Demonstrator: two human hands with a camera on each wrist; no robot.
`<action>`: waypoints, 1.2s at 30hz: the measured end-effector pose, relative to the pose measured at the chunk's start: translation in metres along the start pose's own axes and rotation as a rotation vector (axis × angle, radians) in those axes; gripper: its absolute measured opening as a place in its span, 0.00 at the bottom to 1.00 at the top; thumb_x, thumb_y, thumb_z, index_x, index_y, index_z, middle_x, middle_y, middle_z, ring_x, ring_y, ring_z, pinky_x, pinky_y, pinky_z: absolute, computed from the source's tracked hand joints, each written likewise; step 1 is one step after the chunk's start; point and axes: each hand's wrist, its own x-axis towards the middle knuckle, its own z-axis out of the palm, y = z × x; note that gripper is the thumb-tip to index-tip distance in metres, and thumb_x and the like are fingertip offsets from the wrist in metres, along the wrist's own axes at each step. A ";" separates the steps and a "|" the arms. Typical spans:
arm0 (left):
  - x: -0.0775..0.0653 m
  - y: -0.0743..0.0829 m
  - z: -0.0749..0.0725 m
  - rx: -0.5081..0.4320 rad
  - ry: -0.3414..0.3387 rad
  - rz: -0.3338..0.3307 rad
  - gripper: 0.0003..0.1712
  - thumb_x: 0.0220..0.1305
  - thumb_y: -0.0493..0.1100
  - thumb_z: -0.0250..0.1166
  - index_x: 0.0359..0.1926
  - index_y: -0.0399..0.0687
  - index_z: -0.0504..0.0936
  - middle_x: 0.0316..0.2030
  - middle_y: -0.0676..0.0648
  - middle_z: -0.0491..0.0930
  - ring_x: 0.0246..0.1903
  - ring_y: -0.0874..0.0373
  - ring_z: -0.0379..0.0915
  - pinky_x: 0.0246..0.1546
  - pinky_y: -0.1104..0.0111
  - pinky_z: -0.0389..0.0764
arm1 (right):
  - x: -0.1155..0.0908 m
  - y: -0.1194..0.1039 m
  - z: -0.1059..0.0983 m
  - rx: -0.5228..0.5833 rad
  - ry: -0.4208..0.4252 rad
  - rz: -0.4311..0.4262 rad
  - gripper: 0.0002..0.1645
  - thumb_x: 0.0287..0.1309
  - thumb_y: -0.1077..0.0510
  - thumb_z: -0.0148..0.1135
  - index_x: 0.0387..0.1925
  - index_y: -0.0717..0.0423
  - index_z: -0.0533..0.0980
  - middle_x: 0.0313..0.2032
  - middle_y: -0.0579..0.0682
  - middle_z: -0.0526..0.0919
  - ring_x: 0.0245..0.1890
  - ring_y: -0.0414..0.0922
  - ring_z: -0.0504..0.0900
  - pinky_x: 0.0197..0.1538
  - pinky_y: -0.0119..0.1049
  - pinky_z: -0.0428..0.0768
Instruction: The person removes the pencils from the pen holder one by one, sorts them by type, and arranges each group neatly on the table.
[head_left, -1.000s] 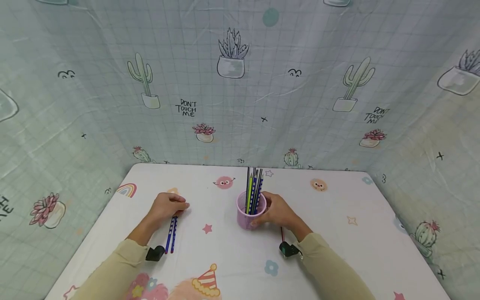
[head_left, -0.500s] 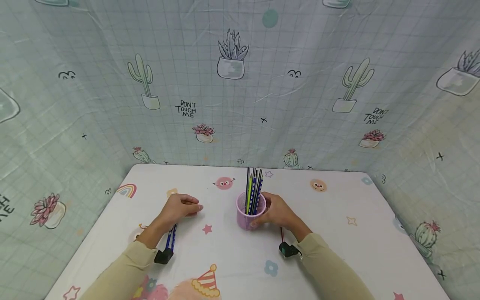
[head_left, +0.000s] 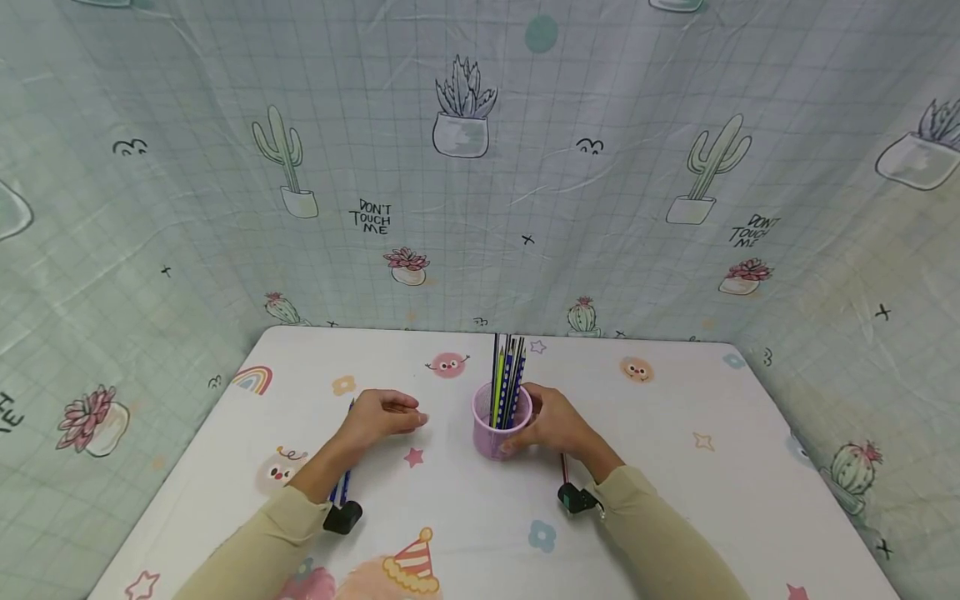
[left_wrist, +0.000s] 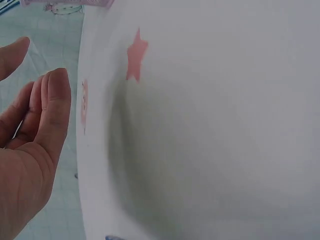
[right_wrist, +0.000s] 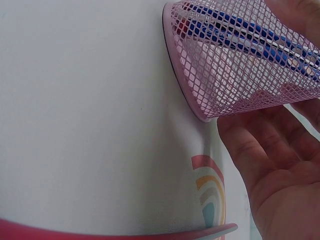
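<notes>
My right hand [head_left: 557, 423] grips a pink mesh pencil cup [head_left: 489, 447] from its right side, with the thumb at the front. Several pencils [head_left: 499, 387] stand upright in the cup, blue dotted, yellow-green and black-striped ones. To the left of the cup, apart from it, my left hand [head_left: 381, 418] hovers over the table, fingers loosely bent and holding nothing. Blue dotted pencils [head_left: 345, 487] lie on the table beneath the left wrist and are partly hidden by it. In the left wrist view the thumb and fingers [left_wrist: 57, 100] are apart.
A red pencil [head_left: 565, 468] lies beneath my right wrist, close to the wrist camera [head_left: 576, 498]; it runs along the bottom of the right wrist view. The white table [head_left: 660, 500] has printed stickers. Patterned fabric [head_left: 480, 208] surrounds its back and sides.
My left hand has moved right, away from the blue pencils and toward the cup, its fingers loosening a little. The right hand and the cup have stayed in place.
</notes>
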 end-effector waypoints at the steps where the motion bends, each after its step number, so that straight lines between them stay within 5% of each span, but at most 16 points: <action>1: 0.000 0.001 0.002 -0.003 -0.004 0.008 0.28 0.60 0.47 0.79 0.54 0.32 0.84 0.43 0.45 0.90 0.40 0.60 0.85 0.45 0.69 0.87 | 0.000 0.000 0.000 0.001 0.000 0.000 0.58 0.27 0.50 0.93 0.66 0.50 0.75 0.57 0.47 0.87 0.58 0.48 0.85 0.67 0.52 0.82; 10: 0.003 0.005 0.022 -0.057 -0.049 0.052 0.30 0.58 0.45 0.80 0.57 0.33 0.83 0.46 0.43 0.89 0.43 0.59 0.85 0.47 0.69 0.87 | 0.000 0.002 0.001 0.008 -0.001 -0.010 0.58 0.29 0.51 0.93 0.67 0.51 0.75 0.58 0.49 0.86 0.60 0.50 0.84 0.67 0.52 0.82; 17: 0.003 0.012 0.037 -0.127 -0.081 0.091 0.34 0.60 0.43 0.78 0.64 0.33 0.79 0.58 0.34 0.84 0.52 0.54 0.86 0.53 0.68 0.88 | -0.001 0.003 0.001 0.019 -0.006 -0.026 0.58 0.29 0.51 0.93 0.67 0.51 0.75 0.58 0.50 0.86 0.60 0.50 0.84 0.67 0.52 0.82; 23: 0.003 0.021 0.051 -0.160 -0.121 0.142 0.39 0.61 0.43 0.78 0.69 0.35 0.74 0.63 0.35 0.81 0.64 0.41 0.79 0.59 0.65 0.85 | -0.001 0.003 0.000 0.015 0.001 -0.042 0.57 0.30 0.52 0.93 0.67 0.51 0.75 0.57 0.50 0.87 0.59 0.50 0.85 0.66 0.52 0.82; 36: 0.011 0.027 0.078 -0.256 -0.172 0.222 0.48 0.56 0.37 0.80 0.74 0.33 0.67 0.71 0.33 0.73 0.70 0.38 0.72 0.66 0.57 0.79 | -0.002 0.001 0.000 0.022 -0.008 -0.048 0.55 0.32 0.53 0.92 0.66 0.50 0.75 0.56 0.49 0.87 0.56 0.48 0.86 0.64 0.48 0.84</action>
